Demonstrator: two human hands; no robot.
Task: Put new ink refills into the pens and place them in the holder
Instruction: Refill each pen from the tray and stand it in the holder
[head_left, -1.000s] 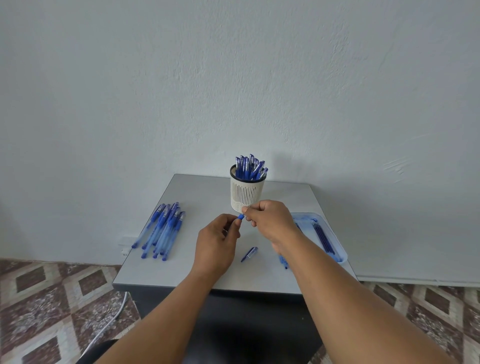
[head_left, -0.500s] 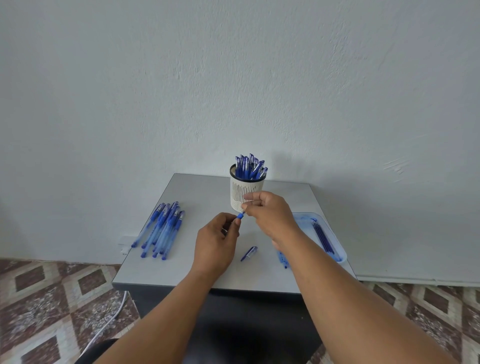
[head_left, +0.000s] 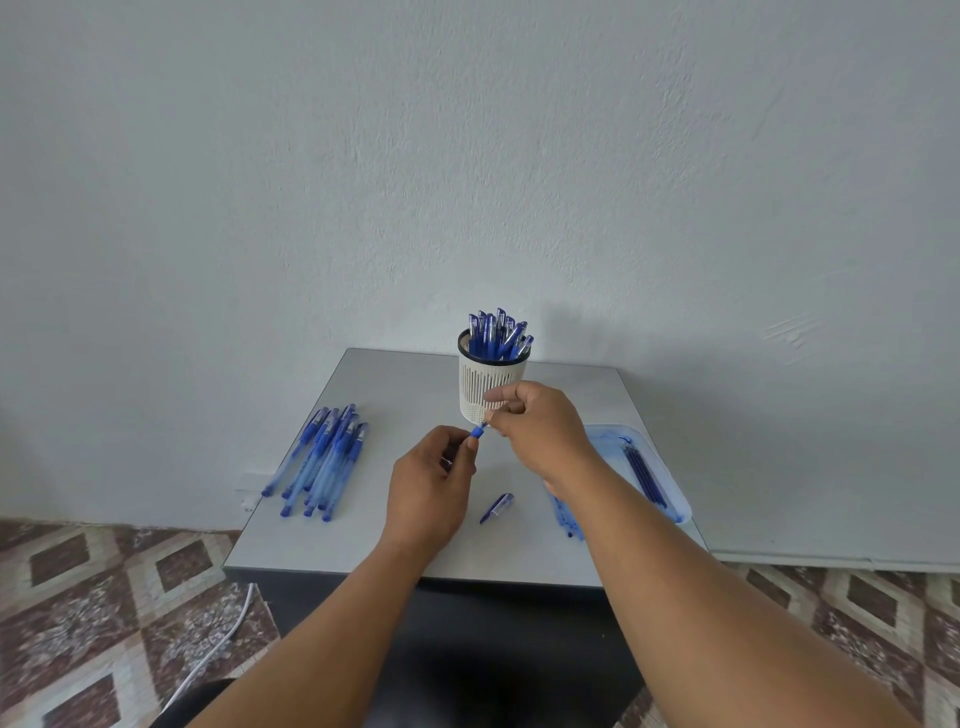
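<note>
My left hand (head_left: 434, 480) grips a blue pen (head_left: 476, 432) over the middle of the grey table (head_left: 395, 384); only the pen's blue end shows past my fingers. My right hand (head_left: 540, 431) pinches that end from the right, just in front of the white slotted holder (head_left: 491, 387), which stands full of blue pens (head_left: 498, 332). A pile of several blue pens (head_left: 324, 460) lies at the left. A loose blue pen cap (head_left: 497, 507) rests on the table below my hands. Dark refills (head_left: 644, 470) lie in a pale blue tray (head_left: 670, 480) at the right.
More blue pieces (head_left: 563, 514) lie at the tray's near left corner, partly behind my right forearm. The table backs onto a white wall (head_left: 467, 156). A white cable (head_left: 208, 660) runs over the patterned tile floor at the lower left.
My right hand has risen slightly and its fingers have shifted at the pen's end. My left hand keeps the pen in the same place.
</note>
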